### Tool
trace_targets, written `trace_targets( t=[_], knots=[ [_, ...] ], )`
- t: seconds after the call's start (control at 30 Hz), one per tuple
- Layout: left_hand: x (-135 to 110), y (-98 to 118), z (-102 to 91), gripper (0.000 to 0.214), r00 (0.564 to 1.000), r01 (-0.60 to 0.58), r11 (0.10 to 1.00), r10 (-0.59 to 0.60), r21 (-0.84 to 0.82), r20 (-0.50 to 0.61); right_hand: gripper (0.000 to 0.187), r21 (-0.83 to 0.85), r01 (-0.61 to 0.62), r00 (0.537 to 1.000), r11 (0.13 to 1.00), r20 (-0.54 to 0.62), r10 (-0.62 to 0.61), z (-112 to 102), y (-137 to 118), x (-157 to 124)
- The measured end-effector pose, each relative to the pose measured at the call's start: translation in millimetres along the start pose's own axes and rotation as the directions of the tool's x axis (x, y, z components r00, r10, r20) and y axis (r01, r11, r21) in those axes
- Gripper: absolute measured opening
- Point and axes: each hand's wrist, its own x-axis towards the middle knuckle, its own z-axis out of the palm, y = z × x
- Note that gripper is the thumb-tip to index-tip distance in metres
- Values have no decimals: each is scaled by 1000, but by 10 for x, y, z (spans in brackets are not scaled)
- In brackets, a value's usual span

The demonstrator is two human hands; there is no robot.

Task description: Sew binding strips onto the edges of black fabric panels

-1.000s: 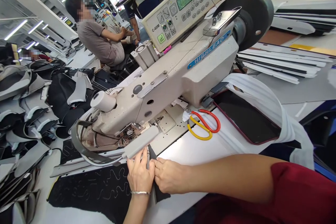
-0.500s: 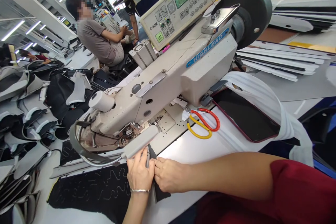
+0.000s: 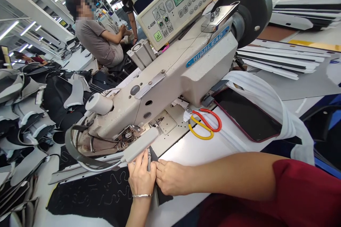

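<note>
At the needle area of a sewing machine [image 3: 160, 81], both hands are on a dark fabric piece [image 3: 163, 197] with a grey folded edge. My left hand [image 3: 142, 177], with a silver bracelet at the wrist, is closed on that edge between thumb and fingers. Its fingertips lie under the pale lamp head [image 3: 141, 144]. Pressed beside it, my right hand [image 3: 170, 177] has curled fingers pinching the same fabric; the fingertips are partly hidden. A black panel with wavy stitching [image 3: 90, 193] spreads to the left of my hands.
Scissors [image 3: 205, 124] with red and yellow handles lie on the machine bed. Near them are a phone [image 3: 247, 113] and a white strap [image 3: 290, 117]. Grey and black pieces [image 3: 23, 113] are piled at left, flat panels [image 3: 279, 60] at right. A seated person [image 3: 97, 39] is behind.
The view has shifted slightly, so the machine appears a little further left. Both hands keep practically the same place and hold on the fabric.
</note>
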Motion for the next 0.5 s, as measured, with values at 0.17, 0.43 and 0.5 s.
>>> trace_targets(
  t=[0.17, 0.43, 0.5],
  knots=[
    [19, 36, -25, 33, 999, 32, 999, -32, 4, 24, 15, 8, 4, 1000, 1000, -5, -4, 8, -4, -3],
    [29, 52, -30, 33, 997, 72, 997, -70, -42, 33, 15, 15, -10, 999, 1000, 37, 9, -32, -9, 12],
    [22, 43, -19, 33, 997, 76, 996, -74, -54, 33, 15, 14, -13, 999, 1000, 46, 12, -32, -8, 11]
  ],
)
